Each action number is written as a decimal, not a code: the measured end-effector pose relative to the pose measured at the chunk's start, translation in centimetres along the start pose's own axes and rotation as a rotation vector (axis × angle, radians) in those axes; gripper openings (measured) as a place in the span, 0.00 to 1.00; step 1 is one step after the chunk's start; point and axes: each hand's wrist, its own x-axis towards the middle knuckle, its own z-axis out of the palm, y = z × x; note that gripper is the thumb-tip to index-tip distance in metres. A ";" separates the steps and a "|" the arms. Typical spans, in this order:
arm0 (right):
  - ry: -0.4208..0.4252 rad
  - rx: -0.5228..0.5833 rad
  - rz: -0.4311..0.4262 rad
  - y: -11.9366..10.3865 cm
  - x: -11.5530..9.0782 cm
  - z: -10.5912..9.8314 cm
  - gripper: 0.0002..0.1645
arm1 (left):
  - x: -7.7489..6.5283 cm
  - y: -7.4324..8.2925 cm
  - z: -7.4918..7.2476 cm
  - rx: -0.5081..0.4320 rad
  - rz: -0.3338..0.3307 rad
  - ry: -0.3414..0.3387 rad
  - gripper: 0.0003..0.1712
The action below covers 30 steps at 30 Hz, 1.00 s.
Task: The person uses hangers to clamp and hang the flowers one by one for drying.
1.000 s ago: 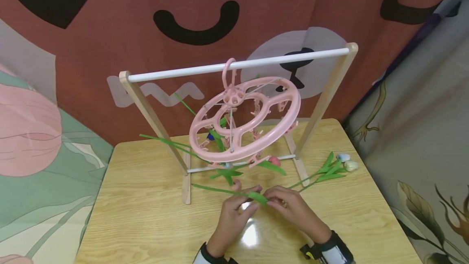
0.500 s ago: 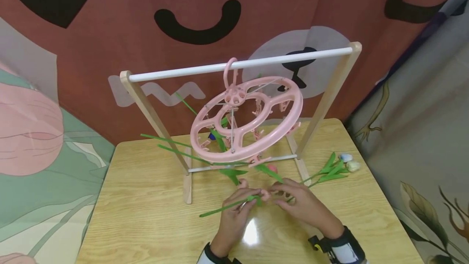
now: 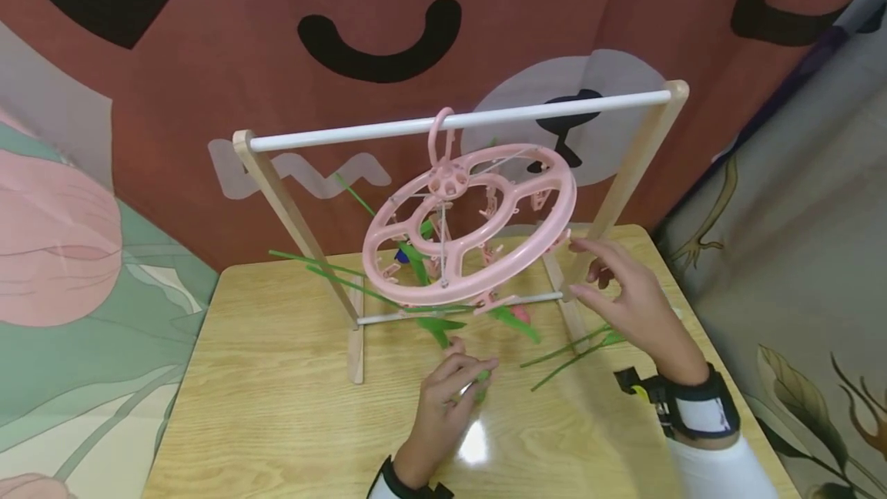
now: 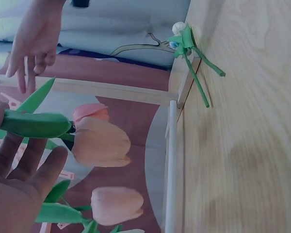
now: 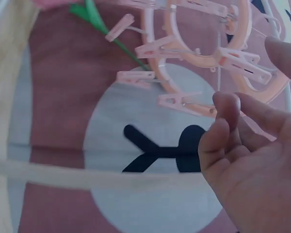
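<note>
My left hand (image 3: 449,403) pinches an artificial tulip by its green stem, low over the table. In the left wrist view that tulip's peach bloom (image 4: 101,144) points away from the fingers. My right hand (image 3: 634,303) is raised at the right side of the pink round clip hanger (image 3: 508,272), holding nothing. Its thumb and fingers are apart, near a clothespin (image 5: 247,65) on the ring. Other tulips are clipped on the hanger, among them a peach tulip (image 4: 117,206) and a pink tulip (image 3: 520,314).
The hanger's hook sits over the white rod (image 3: 346,132) of a wooden stand (image 3: 287,214). Two loose tulips (image 4: 191,51), one white and one blue, lie on the table (image 3: 277,406) at the right. A printed curtain (image 3: 208,60) hangs behind.
My right hand has left the tulip and moved up and right to the hanger's right rim. The left hand keeps the tulip, whose stem has turned mostly out of sight behind the hand.
</note>
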 end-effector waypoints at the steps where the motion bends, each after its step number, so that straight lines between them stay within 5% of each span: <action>1: -0.016 0.008 0.000 -0.1 0.7 -0.2 0.41 | 0.1 0.1 -0.1 0.008 -0.009 -0.008 0.21; 8: -0.102 0.212 -0.028 -0.2 4.5 -0.3 0.37 | 1.2 0.2 -0.6 0.032 0.008 -0.075 0.21; 15: -0.162 0.285 -0.069 -0.3 6.3 -0.1 0.31 | 1.6 0.3 -0.5 0.035 0.006 -0.106 0.19; 20: -0.160 0.337 -0.072 -0.5 6.4 -0.1 0.25 | 1.9 0.8 0.1 0.046 -0.008 -0.068 0.19; 30: -0.160 0.586 -0.055 0.1 4.6 0.8 0.30 | 1.9 1.0 0.9 0.008 0.006 -0.018 0.19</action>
